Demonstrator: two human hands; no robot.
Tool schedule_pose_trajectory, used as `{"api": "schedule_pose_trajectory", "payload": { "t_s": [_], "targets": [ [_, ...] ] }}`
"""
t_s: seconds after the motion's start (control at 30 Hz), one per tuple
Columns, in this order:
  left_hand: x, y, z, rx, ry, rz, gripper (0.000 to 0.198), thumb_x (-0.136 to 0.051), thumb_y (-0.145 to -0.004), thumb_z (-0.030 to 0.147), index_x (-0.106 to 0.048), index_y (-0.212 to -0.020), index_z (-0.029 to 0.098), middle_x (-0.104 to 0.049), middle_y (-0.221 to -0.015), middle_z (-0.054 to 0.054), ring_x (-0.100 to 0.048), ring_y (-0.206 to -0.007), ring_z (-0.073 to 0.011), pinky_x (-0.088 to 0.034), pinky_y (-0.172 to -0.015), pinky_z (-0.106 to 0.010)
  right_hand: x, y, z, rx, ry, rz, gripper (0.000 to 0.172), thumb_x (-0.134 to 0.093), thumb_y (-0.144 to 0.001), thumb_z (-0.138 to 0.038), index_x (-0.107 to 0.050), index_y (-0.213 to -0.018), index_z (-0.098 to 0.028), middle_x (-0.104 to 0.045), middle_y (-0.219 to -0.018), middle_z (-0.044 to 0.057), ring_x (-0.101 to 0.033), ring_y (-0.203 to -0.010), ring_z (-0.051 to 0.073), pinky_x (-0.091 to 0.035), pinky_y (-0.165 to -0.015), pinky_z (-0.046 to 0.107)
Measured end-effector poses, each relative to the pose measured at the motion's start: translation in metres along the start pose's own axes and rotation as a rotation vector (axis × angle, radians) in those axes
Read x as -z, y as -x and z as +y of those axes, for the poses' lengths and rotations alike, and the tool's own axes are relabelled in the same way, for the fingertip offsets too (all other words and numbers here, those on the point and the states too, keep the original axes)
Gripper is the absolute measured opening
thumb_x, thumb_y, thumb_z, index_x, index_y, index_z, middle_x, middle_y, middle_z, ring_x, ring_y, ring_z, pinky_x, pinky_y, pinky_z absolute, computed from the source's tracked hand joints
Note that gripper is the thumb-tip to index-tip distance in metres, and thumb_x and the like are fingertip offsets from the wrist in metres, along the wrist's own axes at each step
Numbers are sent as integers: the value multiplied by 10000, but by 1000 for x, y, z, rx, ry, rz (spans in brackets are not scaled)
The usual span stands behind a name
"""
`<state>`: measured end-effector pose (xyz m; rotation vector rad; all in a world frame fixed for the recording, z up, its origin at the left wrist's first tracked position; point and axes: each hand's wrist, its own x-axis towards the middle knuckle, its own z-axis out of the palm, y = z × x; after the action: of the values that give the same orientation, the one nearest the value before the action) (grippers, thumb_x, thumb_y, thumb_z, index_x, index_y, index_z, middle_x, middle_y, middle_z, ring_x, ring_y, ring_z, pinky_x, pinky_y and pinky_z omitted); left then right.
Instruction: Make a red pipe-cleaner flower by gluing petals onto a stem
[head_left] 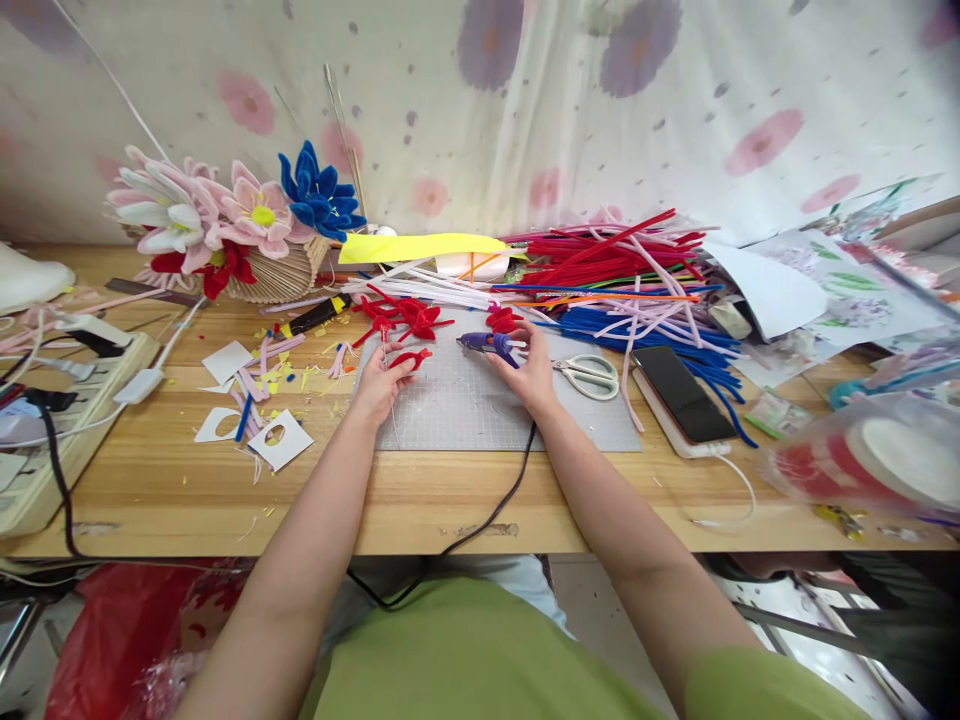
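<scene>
In my left hand (381, 382) a small red fuzzy petal (410, 359) is pinched between thumb and fingers, above the grey cutting mat (465, 420). My right hand (531, 372) grips a purple hot glue gun (487, 343), its nozzle pointing left toward the petal but apart from it. A white glue stick pokes out of its back end. From the gun a black cord (517, 485) runs down over the table's front edge. Just beyond my hands lie red pipe-cleaner flower pieces (420, 318) and another red piece (502, 319).
Scissors (589, 377) and a phone (682, 393) on a white power bank lie to the right. Pipe cleaners (615, 250) are heaped behind the mat. Finished fuzzy flowers (255, 210) stand back left, near a yellow-black cutter (315, 315), paper scraps (280, 440) and a power strip (82, 430).
</scene>
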<state>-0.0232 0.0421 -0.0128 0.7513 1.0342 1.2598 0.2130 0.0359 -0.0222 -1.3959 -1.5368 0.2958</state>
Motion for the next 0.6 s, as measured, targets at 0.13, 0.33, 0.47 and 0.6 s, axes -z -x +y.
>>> {"api": "schedule_pose_trajectory", "payload": {
  "t_s": [0.13,0.33,0.47,0.6],
  "targets": [
    [-1,2,1,-12,-11,-4,475,-742,-605,105,-513,-1008,212,-652,-728,35,-620,-648,-91,-475,-575,-187,11,0,-14,143,124,185,515,-587,-764,-511,-517,-1127,-152,-579,-1053,135,-527,-982,244,-405,-892,420],
    [-3,2,-1,-18,-42,-10,628,-747,-599,114,-491,-1159,237,-665,-773,17,-649,-691,-122,-474,-565,-190,12,-22,-76,253,312,-78,242,-460,-877,-353,-648,-836,-207,-618,-916,95,-524,-963,236,-371,-895,399],
    [-4,2,-2,-53,-52,-30,745,-758,-579,118,-458,-1246,258,-657,-783,15,-644,-681,-121,-473,-556,-189,-19,-51,-121,197,367,-503,237,-496,-853,-308,-694,-792,-194,-663,-868,84,-558,-929,234,-396,-826,346],
    [-2,0,-5,-92,-67,-41,794,-775,-549,127,-448,-1255,285,-655,-846,16,-644,-714,-118,-465,-559,-183,-61,-72,-143,36,423,-871,267,-523,-819,-351,-697,-758,-158,-672,-790,108,-612,-817,238,-420,-695,314]
  ]
}}
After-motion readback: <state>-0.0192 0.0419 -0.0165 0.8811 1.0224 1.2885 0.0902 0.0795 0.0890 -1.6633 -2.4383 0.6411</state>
